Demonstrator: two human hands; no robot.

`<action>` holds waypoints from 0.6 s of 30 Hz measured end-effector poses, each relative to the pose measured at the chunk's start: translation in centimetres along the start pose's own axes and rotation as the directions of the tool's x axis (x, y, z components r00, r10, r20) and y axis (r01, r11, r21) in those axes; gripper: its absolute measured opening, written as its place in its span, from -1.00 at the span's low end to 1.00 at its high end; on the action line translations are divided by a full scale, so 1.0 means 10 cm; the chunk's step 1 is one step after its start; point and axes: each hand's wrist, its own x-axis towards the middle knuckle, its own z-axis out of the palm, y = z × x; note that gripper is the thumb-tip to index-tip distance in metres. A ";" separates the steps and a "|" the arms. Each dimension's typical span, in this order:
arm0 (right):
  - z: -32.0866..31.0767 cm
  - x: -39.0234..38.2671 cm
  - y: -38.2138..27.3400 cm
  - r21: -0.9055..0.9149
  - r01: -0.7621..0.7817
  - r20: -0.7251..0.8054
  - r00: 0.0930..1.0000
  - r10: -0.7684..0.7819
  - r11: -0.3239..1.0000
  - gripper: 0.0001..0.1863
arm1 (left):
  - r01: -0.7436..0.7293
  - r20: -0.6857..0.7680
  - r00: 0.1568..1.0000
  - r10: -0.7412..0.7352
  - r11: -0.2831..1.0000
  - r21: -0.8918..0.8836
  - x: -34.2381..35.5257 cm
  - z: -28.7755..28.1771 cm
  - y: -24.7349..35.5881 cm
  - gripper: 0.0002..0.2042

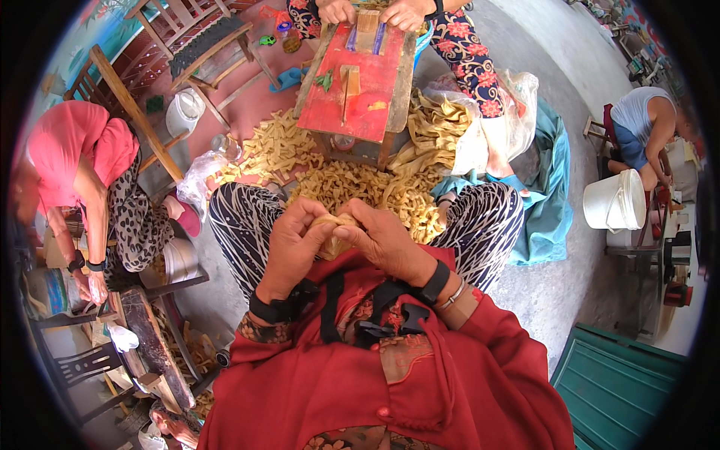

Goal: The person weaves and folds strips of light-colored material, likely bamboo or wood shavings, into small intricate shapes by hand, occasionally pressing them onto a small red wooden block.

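My left hand and my right hand meet in front of my chest, both pinched on one pale yellow dough strip that is folded between the fingers. Just beyond my knees lies a big pile of the same twisted yellow dough pieces on the floor. Past the pile stands a red wooden cutting stand, where another person's hands work at its far end.
A person in pink bends over a dark bench at the left. A white bucket and a seated person are at the right. Wooden chairs stand at the back left, a blue cloth lies right of the pile.
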 end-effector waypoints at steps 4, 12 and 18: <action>0.05 0.00 -0.01 0.075 0.130 -0.145 0.982 -0.118 0.989 -0.71 | -0.007 0.063 0.997 0.035 0.921 -0.389 -0.03 -0.01 0.01 -0.78; -0.13 -0.07 0.18 0.228 -0.142 0.075 0.989 0.128 0.963 -0.62 | -0.280 0.160 0.958 0.237 0.889 0.362 0.09 0.14 -0.02 -0.56; -0.13 -0.06 0.17 0.299 -0.228 0.108 0.973 0.205 0.927 -0.64 | -0.300 0.140 0.954 0.266 0.837 0.458 0.10 0.24 -0.08 -0.51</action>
